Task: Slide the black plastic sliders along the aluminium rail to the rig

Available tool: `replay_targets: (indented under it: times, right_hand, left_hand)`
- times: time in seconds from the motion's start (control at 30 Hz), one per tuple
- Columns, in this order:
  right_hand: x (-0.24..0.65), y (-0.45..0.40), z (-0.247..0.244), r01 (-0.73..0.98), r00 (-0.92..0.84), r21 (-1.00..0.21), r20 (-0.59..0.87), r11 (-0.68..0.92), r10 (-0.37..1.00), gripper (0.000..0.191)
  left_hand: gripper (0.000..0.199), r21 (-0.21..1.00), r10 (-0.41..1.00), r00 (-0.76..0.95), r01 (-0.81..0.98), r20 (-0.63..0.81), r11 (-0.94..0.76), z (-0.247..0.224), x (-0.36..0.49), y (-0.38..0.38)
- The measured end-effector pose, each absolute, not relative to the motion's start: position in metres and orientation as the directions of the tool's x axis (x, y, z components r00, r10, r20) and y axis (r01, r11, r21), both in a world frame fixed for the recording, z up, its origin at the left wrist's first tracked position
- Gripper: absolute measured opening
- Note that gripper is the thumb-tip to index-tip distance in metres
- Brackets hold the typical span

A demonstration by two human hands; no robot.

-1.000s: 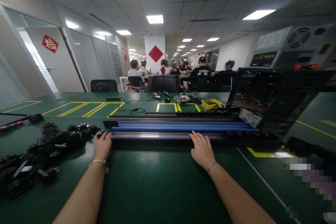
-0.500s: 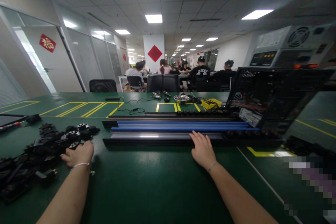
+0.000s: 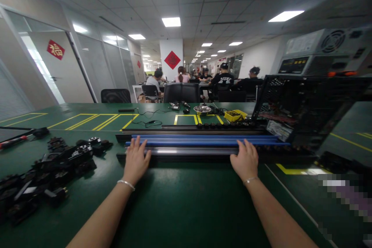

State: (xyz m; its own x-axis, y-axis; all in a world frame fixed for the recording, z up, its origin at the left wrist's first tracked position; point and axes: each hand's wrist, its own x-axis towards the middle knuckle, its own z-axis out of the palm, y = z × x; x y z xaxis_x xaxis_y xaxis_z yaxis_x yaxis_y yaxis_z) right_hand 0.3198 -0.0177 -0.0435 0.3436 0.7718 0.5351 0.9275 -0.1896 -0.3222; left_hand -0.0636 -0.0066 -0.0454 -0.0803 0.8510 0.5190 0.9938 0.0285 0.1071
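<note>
My left hand (image 3: 136, 161) lies over the left end of the long black rail assembly (image 3: 188, 158), fingers spread, their tips near a blue strip (image 3: 188, 139). Farther right, my right hand (image 3: 245, 161) rests on the same front rail with its fingers apart. Between the hands a clear grey strip (image 3: 186, 150) runs along the rail, in front of the blue one. Neither hand visibly holds anything. Left of my left hand, a pile of small black parts (image 3: 58, 168) is spread on the green table (image 3: 180, 209).
An open black computer case (image 3: 314, 112) stands at the right with a power supply unit (image 3: 316, 50) on top. Behind the rails are a metal bowl (image 3: 202, 110), a yellow basket (image 3: 235, 115) and cables. A screwdriver (image 3: 13, 142) lies far left. People sit in the background.
My left hand has moved right and forward from the pile of black parts onto the rail's left end. My right hand has shifted right along the rail.
</note>
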Motion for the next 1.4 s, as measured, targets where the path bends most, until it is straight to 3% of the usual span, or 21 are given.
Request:
replay_targets:
  times: [0.17, 0.37, 0.67, 1.4]
  right_hand:
    - [0.36, -0.021, -0.052, 0.79, 0.609, -0.458, 0.505, -0.408, 0.612, 0.068]
    - [0.37, -0.017, -0.061, 0.745, 0.657, -0.464, 0.388, -0.479, 0.646, 0.066]
    - [0.364, -0.018, -0.061, 0.777, 0.622, -0.457, 0.457, -0.432, 0.635, 0.065]
    - [0.365, -0.011, -0.067, 0.843, 0.527, -0.451, 0.586, -0.292, 0.616, 0.051]
  left_hand:
    - [0.051, 0.056, 0.912, 0.091, 0.991, 0.4, -0.123, -0.058, -0.032, -0.011]
    - [0.062, 0.004, 0.944, 0.085, 0.996, 0.318, -0.09, -0.057, -0.024, -0.011]
    - [0.073, 0.086, 0.966, -0.007, 0.996, 0.257, -0.016, -0.054, 0.009, 0.001]
    - [0.064, 0.049, 0.944, 0.016, 0.998, 0.329, -0.034, -0.057, 0.01, -0.006]
